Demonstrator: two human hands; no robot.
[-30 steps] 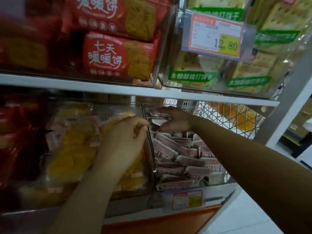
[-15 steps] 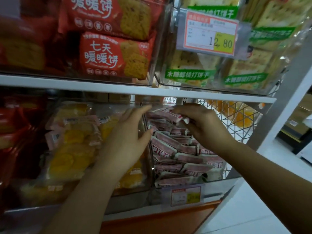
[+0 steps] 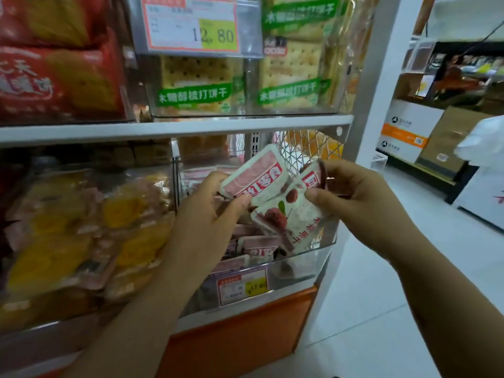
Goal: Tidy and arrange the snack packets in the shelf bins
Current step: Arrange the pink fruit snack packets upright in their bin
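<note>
Both hands are up in the middle of the frame, just in front of the clear bin (image 3: 313, 257) at lower centre. The left hand (image 3: 210, 214) has its thumb and fingers pinched on the lower corner of a pink packet (image 3: 253, 173), which sits tilted. The right hand (image 3: 351, 197) is pinching a fruit packet (image 3: 291, 216) near its top edge, thumb on the front. That one hangs lower and overlaps the pink one. Might actually be two packets in the right hand, but the edges blur together so I can't say for sure. Neither is in the bin yet. Both are held above the loose packets (image 3: 256, 246) lying inside it.

If I were doing this step, I'd turn both to face the same way as the ones below and stack them flat. Then I'd slide them into a gap near the front wall rather than dropping them on top. These pouches look light and slippery, so corner pinches will probably let them twist. I'd switch to gripping across the width. Mind the price tag (image 3: 241, 286) clipped on the front, and don't push anything over into the yellow packets (image 3: 81, 241) at left.
</note>
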